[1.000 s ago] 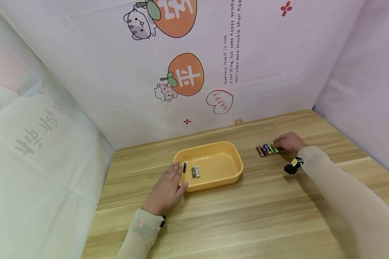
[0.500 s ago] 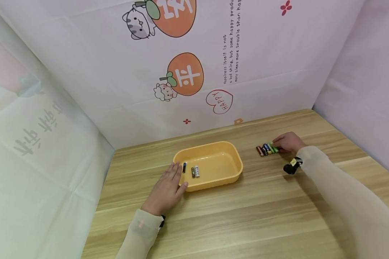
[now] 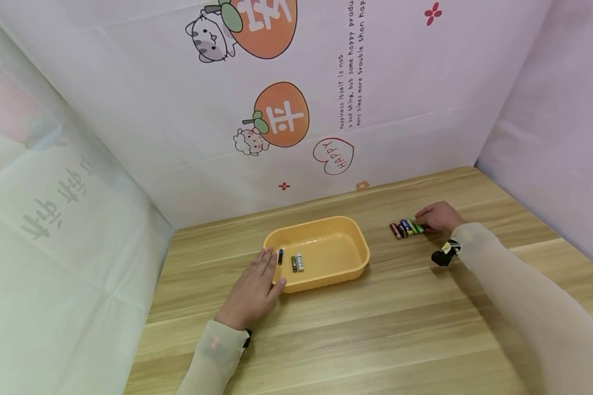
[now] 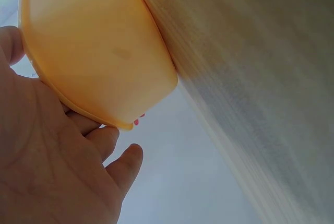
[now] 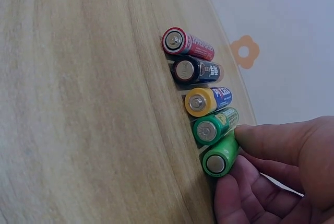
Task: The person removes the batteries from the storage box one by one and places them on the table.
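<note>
My left hand (image 3: pixel 251 293) rests with extended fingers on the left rim of a yellow plastic tray (image 3: pixel 331 281), thumb at its near corner. Inside the tray lie a blue-and-black battery (image 3: pixel 280 257), a dark battery (image 3: pixel 294 264) and a white battery (image 3: pixel 300 263). To the right of the tray, my right hand (image 3: pixel 441 216) pinches a bright green battery (image 5: pixel 222 156) between thumb and fingers. It ends a row on the table beside a darker green battery (image 5: pixel 209 129), a yellow-and-blue one (image 5: pixel 206 101), a black one (image 5: pixel 193 71) and a red one (image 5: pixel 183 42).
The wood-grain table (image 3: pixel 356 334) meets a printed white cloth wall (image 3: pixel 400 109) at the back. More cloth (image 3: pixel 79 263) hangs at the left, and another cloth wall (image 3: pixel 548 137) stands at the right. A black wrist camera (image 3: pixel 445 255) sits below my right wrist.
</note>
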Demonstrator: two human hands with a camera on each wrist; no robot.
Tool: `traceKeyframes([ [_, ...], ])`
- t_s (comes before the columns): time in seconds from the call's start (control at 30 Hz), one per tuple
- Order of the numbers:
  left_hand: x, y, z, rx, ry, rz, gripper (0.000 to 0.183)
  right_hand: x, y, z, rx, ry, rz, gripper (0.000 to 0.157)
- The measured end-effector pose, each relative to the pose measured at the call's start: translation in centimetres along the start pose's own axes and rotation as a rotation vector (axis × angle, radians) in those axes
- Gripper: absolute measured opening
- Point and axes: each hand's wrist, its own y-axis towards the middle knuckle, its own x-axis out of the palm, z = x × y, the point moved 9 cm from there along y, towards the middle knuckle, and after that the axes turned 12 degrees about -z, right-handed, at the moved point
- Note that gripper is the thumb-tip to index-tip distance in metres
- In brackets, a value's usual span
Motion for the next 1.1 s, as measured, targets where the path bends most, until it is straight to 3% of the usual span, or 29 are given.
traceKeyframes([
  [1.1,0.36,0.13,-0.16,0.005,0.000,0.004,0.072,-0.16,-0.21,0.11,0.007,0.097,-0.016,0.042],
])
